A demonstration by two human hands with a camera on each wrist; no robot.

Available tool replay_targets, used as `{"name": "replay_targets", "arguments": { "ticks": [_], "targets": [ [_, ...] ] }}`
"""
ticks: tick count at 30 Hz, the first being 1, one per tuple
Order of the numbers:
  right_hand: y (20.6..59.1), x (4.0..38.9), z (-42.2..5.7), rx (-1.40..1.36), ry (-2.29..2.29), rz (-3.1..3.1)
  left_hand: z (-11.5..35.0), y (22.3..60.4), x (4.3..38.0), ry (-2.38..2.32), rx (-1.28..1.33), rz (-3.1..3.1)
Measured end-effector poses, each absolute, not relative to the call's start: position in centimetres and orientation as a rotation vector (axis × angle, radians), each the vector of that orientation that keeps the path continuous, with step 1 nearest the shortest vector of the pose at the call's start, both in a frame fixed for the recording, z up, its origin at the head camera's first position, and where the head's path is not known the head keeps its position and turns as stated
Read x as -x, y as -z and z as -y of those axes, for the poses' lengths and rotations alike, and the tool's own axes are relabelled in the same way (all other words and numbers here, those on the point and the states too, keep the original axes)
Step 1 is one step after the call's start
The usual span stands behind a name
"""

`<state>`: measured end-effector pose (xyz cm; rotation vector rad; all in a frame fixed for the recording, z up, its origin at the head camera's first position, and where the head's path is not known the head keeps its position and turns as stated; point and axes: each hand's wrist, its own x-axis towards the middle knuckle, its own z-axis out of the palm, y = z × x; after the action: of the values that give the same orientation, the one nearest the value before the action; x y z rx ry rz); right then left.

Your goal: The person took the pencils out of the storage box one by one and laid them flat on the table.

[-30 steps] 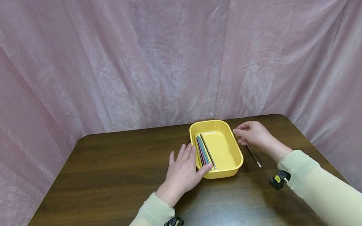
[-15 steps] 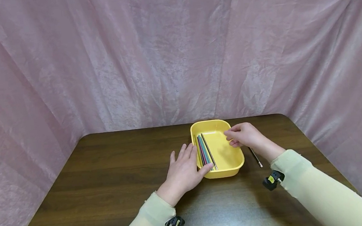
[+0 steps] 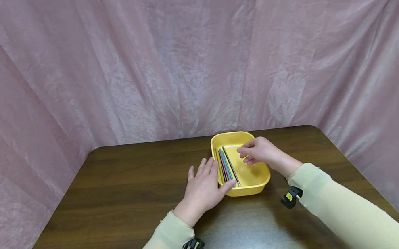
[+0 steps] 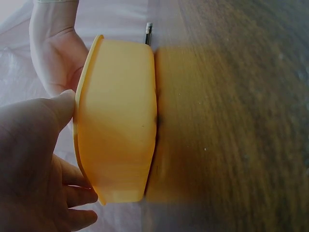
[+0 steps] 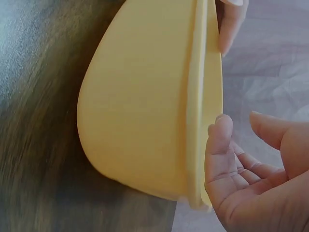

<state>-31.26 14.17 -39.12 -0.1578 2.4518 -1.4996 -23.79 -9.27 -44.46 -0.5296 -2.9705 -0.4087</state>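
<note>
A yellow tray (image 3: 247, 191) stands on the table, with several pencils (image 3: 228, 166) in black, pink and teal lying along its left side. My left hand (image 3: 203, 187) rests spread on the tray's left rim, its thumb over the near left corner. My right hand (image 3: 263, 152) hovers above the tray's right half. In the right wrist view its fingers (image 5: 221, 159) are loosely bent beside the rim, thumb apart, with nothing between them. Another dark pencil (image 4: 148, 34) with a metal end shows past the tray in the left wrist view; my right arm hides it in the head view.
A dark wooden table (image 3: 133, 188) runs back to a pink curtain (image 3: 164, 63) hanging behind and at both sides. Each wrist carries a small black camera (image 3: 194, 246) under a pale green sleeve (image 3: 339, 203).
My right hand has moved left from beside the tray to over its inside, and its arm now covers the pencil at the right. My left hand stays on the rim as the tray shifts slightly right.
</note>
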Motion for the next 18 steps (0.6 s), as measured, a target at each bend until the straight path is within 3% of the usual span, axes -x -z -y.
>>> {"name": "replay_targets", "arguments": {
  "ticks": [18],
  "targets": [
    [41.0,31.6,-12.1,0.14,1.417,-2.398,9.2,44.2,23.6,0.425,0.524,2.981]
  ]
}}
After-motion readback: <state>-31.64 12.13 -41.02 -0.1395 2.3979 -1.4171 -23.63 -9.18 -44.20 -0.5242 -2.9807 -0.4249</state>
